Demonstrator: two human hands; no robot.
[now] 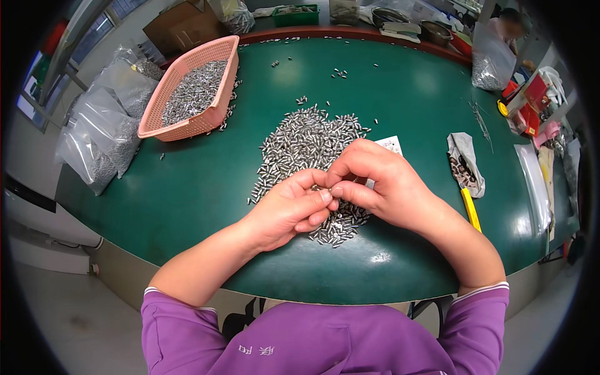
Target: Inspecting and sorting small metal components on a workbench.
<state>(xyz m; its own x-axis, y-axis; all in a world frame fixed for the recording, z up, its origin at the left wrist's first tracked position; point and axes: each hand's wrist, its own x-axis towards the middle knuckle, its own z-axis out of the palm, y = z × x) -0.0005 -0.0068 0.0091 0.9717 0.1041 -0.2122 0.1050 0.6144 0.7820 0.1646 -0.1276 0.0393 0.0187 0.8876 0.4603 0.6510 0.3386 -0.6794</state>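
Observation:
A heap of small, silvery, bullet-shaped metal parts point(300, 144) spreads over the green table. Above its near side my two hands meet, their fingertips touching. My left hand point(294, 206) is closed, thumb against the curled fingers. From the right, my right hand point(375, 178) pinches with thumb and forefinger at the left thumb's tip. A tiny glint shows between the fingertips, but what they grip is mostly hidden and too small to name. A white printed slip point(390, 145) lies at the heap's right edge, partly behind my right hand.
A pink basket point(215, 115) of similar parts stands at the left, beside filled clear bags point(100, 140). Right of my hands lies a yellow-handled tool point(470, 209) with its other end wrapped. Farther right are plastic sleeves point(531, 181). Another person point(509, 28) sits at the far right.

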